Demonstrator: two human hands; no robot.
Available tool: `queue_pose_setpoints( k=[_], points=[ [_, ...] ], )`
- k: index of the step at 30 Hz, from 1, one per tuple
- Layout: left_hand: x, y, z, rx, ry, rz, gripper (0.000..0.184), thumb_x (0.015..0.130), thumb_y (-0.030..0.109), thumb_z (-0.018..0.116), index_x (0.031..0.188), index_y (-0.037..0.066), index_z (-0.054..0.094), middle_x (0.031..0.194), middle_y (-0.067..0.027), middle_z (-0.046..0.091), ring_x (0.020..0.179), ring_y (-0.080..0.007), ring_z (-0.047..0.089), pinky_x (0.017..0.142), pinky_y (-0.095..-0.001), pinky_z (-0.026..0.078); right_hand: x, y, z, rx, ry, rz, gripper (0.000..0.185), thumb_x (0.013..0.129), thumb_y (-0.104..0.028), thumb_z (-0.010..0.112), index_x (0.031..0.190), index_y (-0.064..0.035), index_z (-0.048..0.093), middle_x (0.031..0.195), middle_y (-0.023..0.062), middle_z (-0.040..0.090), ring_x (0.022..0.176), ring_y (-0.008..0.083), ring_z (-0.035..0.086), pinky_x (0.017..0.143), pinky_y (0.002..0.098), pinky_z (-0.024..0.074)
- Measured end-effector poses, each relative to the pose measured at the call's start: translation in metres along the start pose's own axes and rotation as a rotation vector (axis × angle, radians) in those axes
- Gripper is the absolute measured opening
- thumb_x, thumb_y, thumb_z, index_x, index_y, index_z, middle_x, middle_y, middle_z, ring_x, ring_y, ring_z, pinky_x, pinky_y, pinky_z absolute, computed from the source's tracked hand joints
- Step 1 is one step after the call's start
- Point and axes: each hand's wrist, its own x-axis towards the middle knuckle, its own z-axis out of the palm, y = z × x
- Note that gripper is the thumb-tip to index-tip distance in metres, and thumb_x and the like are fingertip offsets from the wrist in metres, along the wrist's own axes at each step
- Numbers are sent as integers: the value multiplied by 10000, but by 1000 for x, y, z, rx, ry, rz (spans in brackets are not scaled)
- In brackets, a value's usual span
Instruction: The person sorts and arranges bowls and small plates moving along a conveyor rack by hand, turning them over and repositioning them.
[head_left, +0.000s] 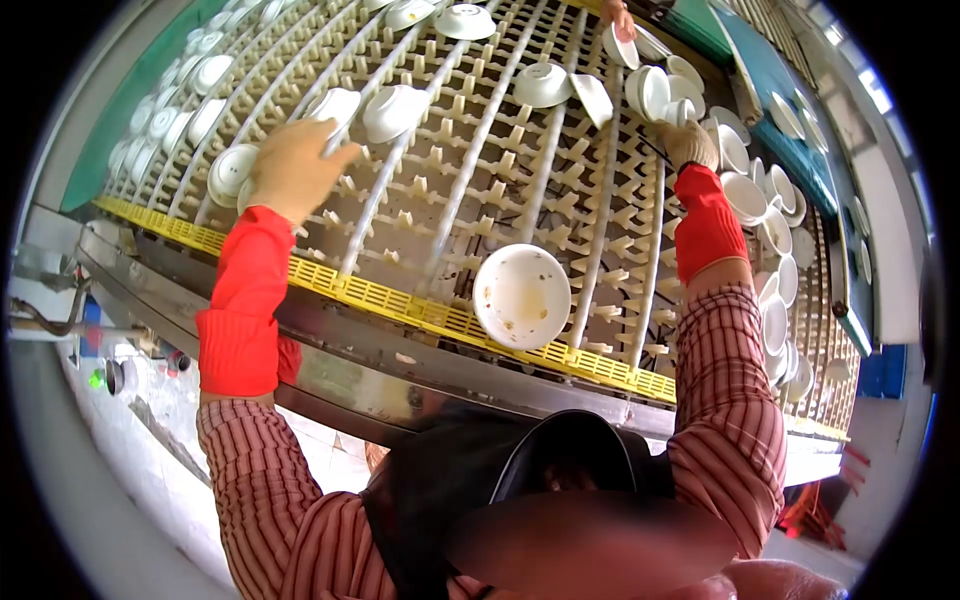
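My left hand (297, 170), in a tan glove, reaches over the peg conveyor with its thumb apart from its fingers. Its fingertips are at the near edge of a tilted white bowl (338, 104); whether they touch it I cannot tell. Another white bowl (232, 172) lies left of that hand. My right hand (692, 146), also gloved, is curled at a small white bowl (680, 111) beside a cluster of bowls; its fingertips are partly hidden. Between my arms, a white bowl (522, 297) with brownish residue inside sits by the yellow edge strip.
The conveyor (470, 180) has rows of pegs and long rails, with a yellow grid strip (420, 311) along its near edge. Several bowls crowd its left and right sides. Another person's hand (618, 18) is at the far side. A teal shelf (790, 150) holding bowls stands right.
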Motion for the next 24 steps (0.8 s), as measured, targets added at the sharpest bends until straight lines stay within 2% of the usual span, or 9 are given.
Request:
queue_pose_setpoints(
  k=[7, 8, 10, 12, 13, 16, 19, 22, 24],
  points=[
    [-14, 126, -20, -38, -131, 675, 655, 762, 352, 940, 1308, 62, 725, 1200, -134, 664, 1137, -301, 660, 970, -443, 581, -54, -4, -25, 160, -69, -126, 661, 940, -606, 723, 1220, -12, 799, 1147, 287, 794, 1091, 428, 765, 953, 481, 574],
    [-22, 145, -17, -61, 66, 836, 463, 840, 327, 860, 1206, 70, 741, 1053, -112, 626, 1040, -273, 647, 931, -424, 583, -62, 7, -21, 118, -49, -305, 582, 1004, -544, 731, 1256, -22, 788, 1138, 272, 793, 1046, 381, 783, 927, 448, 595],
    [-37, 176, -14, -82, -54, 1012, 236, 975, 131, 602, 1123, 90, 780, 1024, -117, 673, 1010, -275, 663, 934, -458, 586, -110, -28, -56, 901, -312, -52, 681, 943, -545, 831, 1236, 65, 760, 1116, 295, 791, 1026, 350, 794, 875, 402, 620],
    [-48, 184, 12, -287, 125, 1076, 162, 894, 155, 669, 998, 101, 781, 1007, -134, 704, 1013, -302, 677, 916, -494, 577, -143, -46, -60, 1224, -512, -54, 558, 999, -492, 825, 1249, 5, 770, 1046, 219, 797, 923, 229, 784, 806, 341, 623],
    [-48, 186, 14, -330, 167, 1104, 130, 858, 169, 699, 938, 104, 777, 998, -141, 718, 1019, -316, 684, 909, -508, 572, -146, -54, -58, 991, -479, -110, 473, 1011, -385, 807, 1329, -45, 723, 1060, 208, 796, 930, 282, 787, 815, 376, 628],
    [-52, 173, 16, -259, -78, 1062, 128, 794, 215, 750, 805, 87, 743, 943, -154, 747, 1036, -356, 705, 900, -524, 558, -149, -75, -64, 346, -29, -1063, 442, 1020, -232, 760, 1412, -77, 629, 1139, 216, 781, 969, 422, 775, 818, 455, 630],
    [-55, 175, 5, -456, -390, 875, 201, 815, 239, 766, 761, 50, 722, 841, -188, 742, 908, -427, 723, 882, -525, 556, -146, -129, -82, 395, 62, -957, 352, 1085, -233, 711, 1385, -80, 609, 1168, 226, 758, 1130, 352, 772, 919, 453, 622],
    [-55, 175, -3, -674, -480, 718, 230, 873, 269, 777, 804, 51, 751, 824, -197, 731, 852, -459, 706, 849, -517, 560, -131, -183, -79, 1278, -448, -554, 380, 1148, -367, 602, 1377, -67, 557, 1465, 219, 653, 1192, 381, 747, 1032, 510, 633],
    [-52, 172, -12, -750, -565, 595, 235, 915, 292, 797, 916, 57, 791, 943, -175, 781, 947, -413, 746, 823, -475, 586, -111, -197, -34, 1463, -599, -603, 476, 1159, -411, 573, 1412, -8, 553, 1419, 197, 680, 1182, 351, 754, 1056, 478, 635]
  ],
)
